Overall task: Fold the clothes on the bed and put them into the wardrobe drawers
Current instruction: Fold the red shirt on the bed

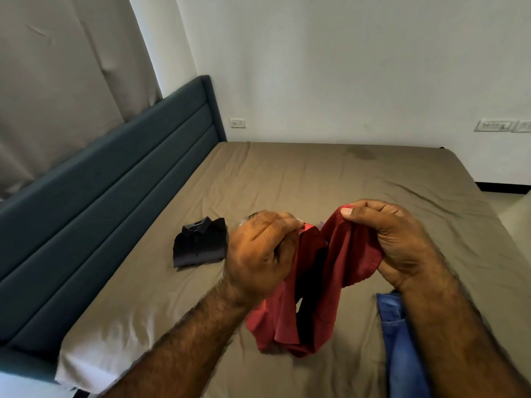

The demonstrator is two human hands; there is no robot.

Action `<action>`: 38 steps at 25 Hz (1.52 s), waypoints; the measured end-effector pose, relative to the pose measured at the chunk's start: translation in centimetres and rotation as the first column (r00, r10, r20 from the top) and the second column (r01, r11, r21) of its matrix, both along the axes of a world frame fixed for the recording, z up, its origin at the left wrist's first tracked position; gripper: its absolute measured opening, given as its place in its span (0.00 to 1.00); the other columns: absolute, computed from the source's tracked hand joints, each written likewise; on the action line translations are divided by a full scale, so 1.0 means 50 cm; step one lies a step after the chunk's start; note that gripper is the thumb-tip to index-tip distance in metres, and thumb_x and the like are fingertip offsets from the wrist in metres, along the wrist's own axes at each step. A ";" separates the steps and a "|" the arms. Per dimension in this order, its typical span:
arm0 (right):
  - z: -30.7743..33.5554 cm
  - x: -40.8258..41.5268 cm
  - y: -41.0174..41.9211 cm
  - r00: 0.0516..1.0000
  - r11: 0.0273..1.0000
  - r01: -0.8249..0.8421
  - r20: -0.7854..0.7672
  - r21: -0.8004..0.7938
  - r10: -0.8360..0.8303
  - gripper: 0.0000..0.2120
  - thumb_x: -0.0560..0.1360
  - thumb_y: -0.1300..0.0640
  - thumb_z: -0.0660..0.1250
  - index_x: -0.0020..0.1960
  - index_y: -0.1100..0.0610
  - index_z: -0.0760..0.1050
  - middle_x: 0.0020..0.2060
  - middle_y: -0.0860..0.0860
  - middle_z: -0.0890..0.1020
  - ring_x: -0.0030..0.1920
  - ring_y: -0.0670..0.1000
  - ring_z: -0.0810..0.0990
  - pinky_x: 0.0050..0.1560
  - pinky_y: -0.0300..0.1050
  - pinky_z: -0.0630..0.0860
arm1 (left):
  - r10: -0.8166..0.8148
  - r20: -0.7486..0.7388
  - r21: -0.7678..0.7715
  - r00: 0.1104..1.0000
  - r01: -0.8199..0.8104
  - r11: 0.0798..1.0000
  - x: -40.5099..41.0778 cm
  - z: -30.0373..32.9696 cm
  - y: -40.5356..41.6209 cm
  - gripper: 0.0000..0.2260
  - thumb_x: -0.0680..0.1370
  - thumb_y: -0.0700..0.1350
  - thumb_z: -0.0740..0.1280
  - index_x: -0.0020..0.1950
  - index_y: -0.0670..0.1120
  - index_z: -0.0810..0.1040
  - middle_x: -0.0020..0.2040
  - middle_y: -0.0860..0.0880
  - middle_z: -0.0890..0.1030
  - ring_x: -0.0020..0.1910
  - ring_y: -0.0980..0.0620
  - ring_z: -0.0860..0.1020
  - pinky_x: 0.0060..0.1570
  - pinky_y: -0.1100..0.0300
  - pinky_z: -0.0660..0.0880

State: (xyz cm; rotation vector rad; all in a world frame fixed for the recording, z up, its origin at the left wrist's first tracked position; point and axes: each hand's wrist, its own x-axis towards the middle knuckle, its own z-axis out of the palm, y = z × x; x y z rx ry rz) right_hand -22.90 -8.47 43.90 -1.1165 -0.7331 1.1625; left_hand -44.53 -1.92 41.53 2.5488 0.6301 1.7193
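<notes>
A red garment [310,300] hangs bunched above the bed [316,179], its lower folds reaching the olive-brown sheet. My left hand [258,251] grips its upper left edge with curled fingers. My right hand [396,239] pinches the upper right edge between thumb and fingers. A dark folded shirt [199,242] with its collar up lies on the sheet just left of my left hand. Blue jeans [402,346] lie on the bed under my right forearm, partly hidden by it.
A teal padded headboard [115,179] runs along the left side of the bed, with a grey curtain [63,70] behind it. The white wall [344,67] carries sockets. Floor shows past the bed's right edge [514,219].
</notes>
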 end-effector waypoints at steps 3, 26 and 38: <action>0.007 -0.027 -0.013 0.992 0.994 -0.103 0.074 0.047 0.100 0.08 0.76 0.56 0.71 0.46 0.62 0.84 0.39 0.61 0.83 0.39 0.58 0.82 0.42 0.47 0.83 | -0.008 0.020 0.058 1.000 0.006 0.998 0.017 -0.007 -0.015 0.02 0.77 0.30 0.75 0.48 0.34 0.87 0.47 0.43 0.87 0.46 0.48 0.86 0.48 0.54 0.82; 0.019 -0.023 0.008 0.999 1.000 -0.005 0.048 0.018 0.004 0.15 0.83 0.58 0.67 0.39 0.54 0.83 0.32 0.52 0.80 0.32 0.50 0.80 0.37 0.45 0.81 | -0.297 -0.142 -0.907 0.944 -0.004 0.420 -0.042 0.100 0.012 0.10 0.79 0.46 0.76 0.58 0.53 0.81 0.48 0.52 0.83 0.44 0.57 0.83 0.38 0.65 0.79; 0.025 -0.095 0.023 0.981 0.992 -0.080 0.185 0.094 0.061 0.10 0.83 0.56 0.68 0.45 0.56 0.85 0.37 0.57 0.81 0.39 0.55 0.80 0.45 0.52 0.79 | 0.154 -0.187 0.155 0.970 -0.126 0.980 -0.037 0.046 0.019 0.08 0.81 0.31 0.67 0.50 0.35 0.86 0.48 0.41 0.86 0.43 0.45 0.81 0.47 0.52 0.78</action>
